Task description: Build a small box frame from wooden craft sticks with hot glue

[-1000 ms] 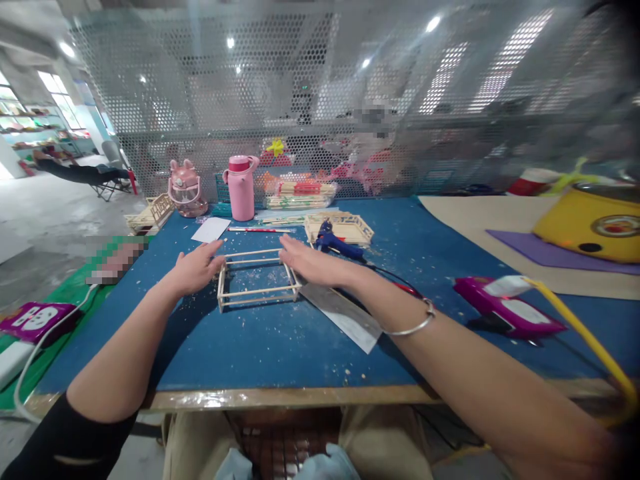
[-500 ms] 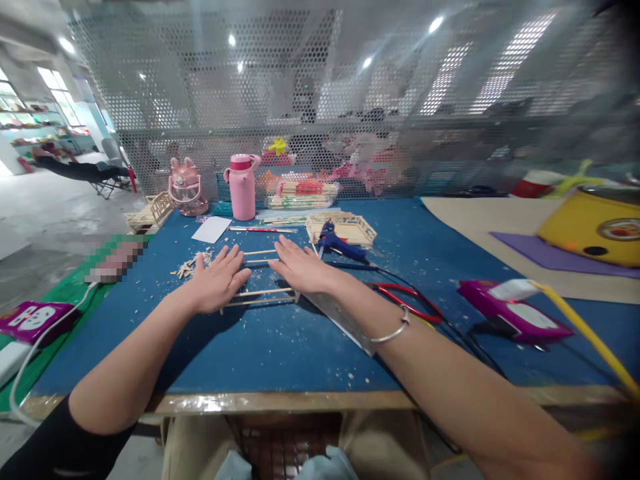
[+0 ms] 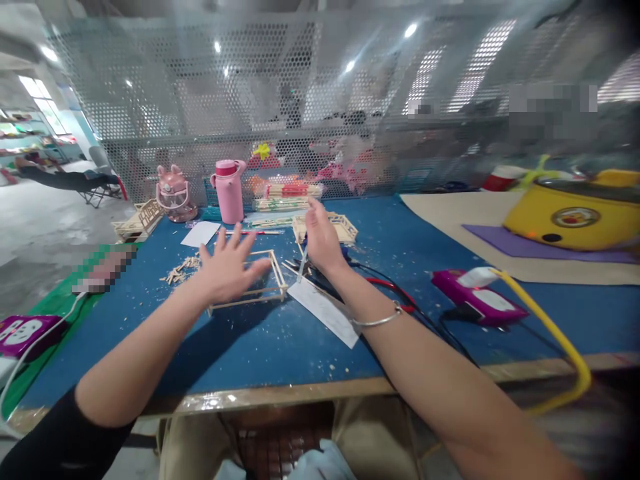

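My left hand (image 3: 227, 267) has its fingers spread over the left part of a small rectangular frame of thin wooden sticks (image 3: 277, 270). The palm hides much of that frame, and I cannot tell whether the hand touches it. My right hand (image 3: 323, 240) is at the blue glue gun (image 3: 345, 252), covering most of its body; the pale nozzle shows to the left of the hand. The fingers are turned away, so their grip is hidden. A white strip of paper (image 3: 325, 313) lies below, near my right wrist.
Short stick scraps (image 3: 183, 269) lie left of the frame. A white card (image 3: 200, 234), a pink bottle (image 3: 230, 193) and a wooden tray-like piece (image 3: 347, 230) are farther back. Red-handled pliers (image 3: 395, 290), cords and a purple power strip (image 3: 477, 300) are on the right.
My right hand has left the stick frame and moved right and up to the glue gun. My left hand has lifted slightly, its fingers more spread. The view has shifted to the right.
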